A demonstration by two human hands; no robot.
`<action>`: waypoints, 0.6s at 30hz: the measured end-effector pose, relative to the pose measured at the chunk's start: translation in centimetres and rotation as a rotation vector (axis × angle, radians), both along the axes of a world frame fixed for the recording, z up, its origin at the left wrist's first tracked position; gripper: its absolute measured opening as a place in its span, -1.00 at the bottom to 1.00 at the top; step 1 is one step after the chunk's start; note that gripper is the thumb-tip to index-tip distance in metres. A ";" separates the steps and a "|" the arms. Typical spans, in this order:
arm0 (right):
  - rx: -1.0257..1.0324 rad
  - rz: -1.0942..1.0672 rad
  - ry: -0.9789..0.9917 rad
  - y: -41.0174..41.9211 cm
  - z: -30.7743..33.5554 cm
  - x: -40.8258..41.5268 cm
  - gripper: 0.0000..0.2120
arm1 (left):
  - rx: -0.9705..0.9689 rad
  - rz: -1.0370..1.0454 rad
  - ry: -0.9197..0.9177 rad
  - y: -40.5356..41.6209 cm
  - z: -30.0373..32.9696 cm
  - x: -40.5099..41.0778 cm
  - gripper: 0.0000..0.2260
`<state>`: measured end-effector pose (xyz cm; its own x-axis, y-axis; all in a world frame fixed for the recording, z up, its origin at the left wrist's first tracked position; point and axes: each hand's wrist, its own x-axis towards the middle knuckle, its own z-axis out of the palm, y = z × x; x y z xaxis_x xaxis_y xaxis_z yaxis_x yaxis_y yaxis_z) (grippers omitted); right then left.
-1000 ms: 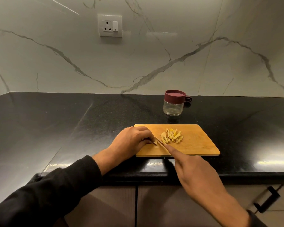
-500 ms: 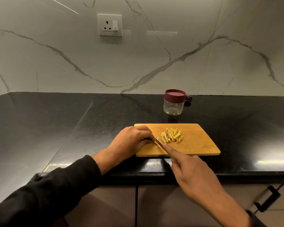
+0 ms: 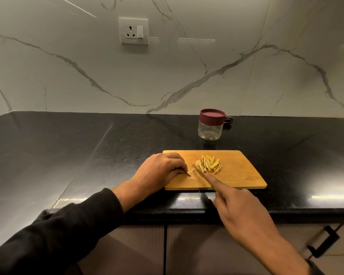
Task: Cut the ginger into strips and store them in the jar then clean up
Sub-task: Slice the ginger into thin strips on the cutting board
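Observation:
A wooden cutting board (image 3: 238, 175) lies on the black counter, with a pile of yellow ginger strips (image 3: 210, 165) near its middle. My left hand (image 3: 159, 171) rests on the board's left end, its curled fingertips pinching a small ginger piece (image 3: 189, 173). My right hand (image 3: 240, 213) grips a knife (image 3: 199, 170) with a green handle, forefinger laid along the blade's back. The blade tip sits at the left edge of the pile. A clear jar (image 3: 210, 129) with a maroon lid stands behind the board, lid on.
The black counter (image 3: 87, 155) runs wide to the left and right of the board. A marble wall with a socket (image 3: 134, 31) rises behind. Cabinet doors with a black handle (image 3: 324, 243) are below the counter's front edge.
The knife blade has shifted right, away from my left fingertips and up against the pile. A small strip now lies apart between my left fingers and the blade.

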<state>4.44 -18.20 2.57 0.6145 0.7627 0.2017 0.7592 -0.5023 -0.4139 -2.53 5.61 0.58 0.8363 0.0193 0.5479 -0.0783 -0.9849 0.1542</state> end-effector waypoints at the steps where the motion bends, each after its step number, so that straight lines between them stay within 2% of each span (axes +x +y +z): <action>1: 0.001 0.018 0.012 0.0 0.0 -0.2 -0.50 | 0.002 -0.001 -0.002 0.0 0.0 0.0 -0.90; 18: 0.008 -0.033 -0.011 -0.3 -0.1 -0.3 -0.50 | -0.004 -0.001 -0.003 -0.1 -0.1 0.0 -0.92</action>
